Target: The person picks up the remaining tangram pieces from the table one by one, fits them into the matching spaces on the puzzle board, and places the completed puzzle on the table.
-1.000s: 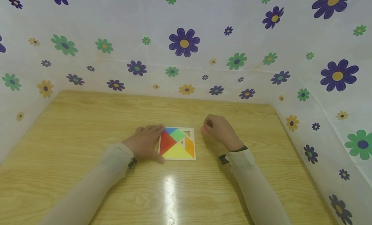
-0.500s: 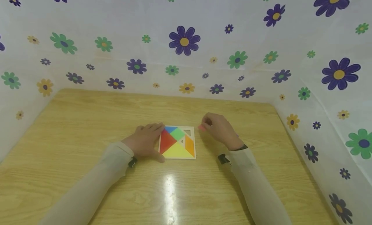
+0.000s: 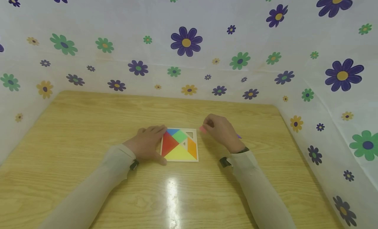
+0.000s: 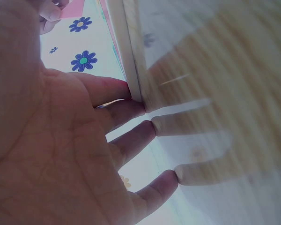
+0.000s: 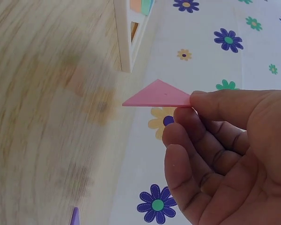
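A square tangram tray (image 3: 177, 161) lies on the wooden table, with red, blue, green, yellow and orange pieces set in it. Two triangular gaps show in it, one at the upper right corner and a smaller one near the middle. My left hand (image 3: 146, 145) rests at the tray's left side, its fingers spread and fairly straight; in the left wrist view the fingertips (image 4: 167, 180) touch the tabletop. Between thumb and index finger my right hand (image 3: 220, 132) pinches a pink triangle piece (image 5: 157, 95), held just right of the tray and above the table.
A purple piece (image 3: 239, 136) lies on the table behind the right wrist, mostly hidden in the head view. The wooden table (image 3: 133, 196) is bounded at the back and sides by a white flowered cloth (image 3: 118, 25).
My right hand has shifted slightly left toward the tray with the pink triangle piece. The purple piece has come into sight beside the right wrist. My left hand stays in place.
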The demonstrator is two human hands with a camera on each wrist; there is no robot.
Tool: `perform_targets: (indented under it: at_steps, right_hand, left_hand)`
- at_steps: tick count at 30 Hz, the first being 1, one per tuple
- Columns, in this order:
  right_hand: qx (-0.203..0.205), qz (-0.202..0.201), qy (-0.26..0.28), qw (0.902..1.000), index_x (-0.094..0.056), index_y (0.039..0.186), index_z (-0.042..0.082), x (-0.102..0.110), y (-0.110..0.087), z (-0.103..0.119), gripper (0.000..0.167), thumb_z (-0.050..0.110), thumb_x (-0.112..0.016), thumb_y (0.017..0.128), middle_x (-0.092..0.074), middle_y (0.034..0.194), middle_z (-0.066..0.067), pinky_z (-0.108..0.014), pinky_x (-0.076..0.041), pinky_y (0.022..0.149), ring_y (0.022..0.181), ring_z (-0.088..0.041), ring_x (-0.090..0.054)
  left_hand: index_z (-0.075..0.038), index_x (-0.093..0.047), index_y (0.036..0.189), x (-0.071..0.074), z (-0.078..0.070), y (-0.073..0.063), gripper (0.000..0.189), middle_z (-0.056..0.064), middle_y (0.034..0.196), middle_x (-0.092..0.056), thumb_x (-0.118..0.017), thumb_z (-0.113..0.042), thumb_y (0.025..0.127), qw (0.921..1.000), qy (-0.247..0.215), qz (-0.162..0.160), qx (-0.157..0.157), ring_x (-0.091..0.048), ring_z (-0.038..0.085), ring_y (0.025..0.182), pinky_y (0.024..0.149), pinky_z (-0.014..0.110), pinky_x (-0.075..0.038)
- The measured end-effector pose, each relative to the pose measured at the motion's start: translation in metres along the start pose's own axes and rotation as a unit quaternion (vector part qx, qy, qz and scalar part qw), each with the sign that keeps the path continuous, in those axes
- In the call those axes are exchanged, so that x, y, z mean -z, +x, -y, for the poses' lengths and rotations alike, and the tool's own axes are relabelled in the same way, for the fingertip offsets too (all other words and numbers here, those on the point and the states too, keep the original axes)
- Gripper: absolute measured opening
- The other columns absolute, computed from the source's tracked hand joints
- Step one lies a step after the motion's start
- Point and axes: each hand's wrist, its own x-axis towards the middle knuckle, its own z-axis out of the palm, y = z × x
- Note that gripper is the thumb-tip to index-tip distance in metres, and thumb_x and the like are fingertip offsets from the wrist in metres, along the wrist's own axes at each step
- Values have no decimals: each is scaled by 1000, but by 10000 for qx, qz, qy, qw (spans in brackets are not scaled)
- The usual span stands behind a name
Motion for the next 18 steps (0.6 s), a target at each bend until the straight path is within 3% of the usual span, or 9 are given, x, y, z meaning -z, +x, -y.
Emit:
perform_targets:
  at_steps: [12,18]
  right_hand:
    - [-45,192,394,9990,-69,104,9,-2,1,4,10,18,-68,101,-71,98,-6,-40,-55,83,91,-23,-64]
    - [33,278,857,9959,-71,104,9,-7,1,6,10,18,-70,100,-72,98,-4,-39,-55,86,93,-21,-65]
  left_hand:
    - [-6,-22,165,0,1,0,127,11,171,-22,-80,-71,72,10000,-70,37,-21,-20,37,156,121,63,-21]
    - [-8,-21,165,-3,5,2,128,10,172,-21,-80,-73,72,10000,-75,37,-17,-19,36,157,121,63,-20]
